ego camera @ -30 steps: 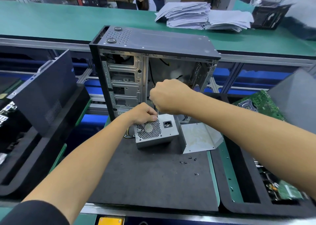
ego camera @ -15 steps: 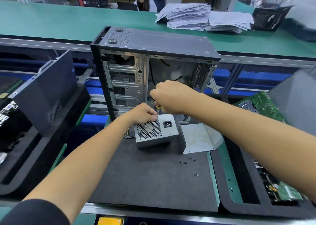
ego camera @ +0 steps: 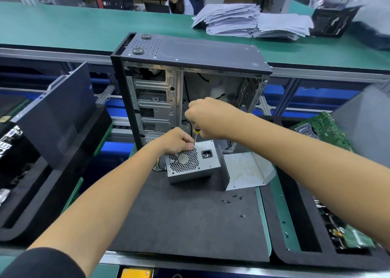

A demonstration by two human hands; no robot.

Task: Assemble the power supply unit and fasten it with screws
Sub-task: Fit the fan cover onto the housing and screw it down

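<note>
Dark worktop (ego camera: 179, 225) before open case (ego camera: 190, 83): power supply unit (ego camera: 193, 161) now tilted slightly; left hand (ego camera: 177, 139) pinches a screw, right hand (ego camera: 207, 117) grips the lowered screwdriver (ego camera: 196, 134); fastening under way.

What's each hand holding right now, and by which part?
Right hand grips the screwdriver by its handle. Left hand pinches the shaft near the tip, resting on the power supply unit.
</note>
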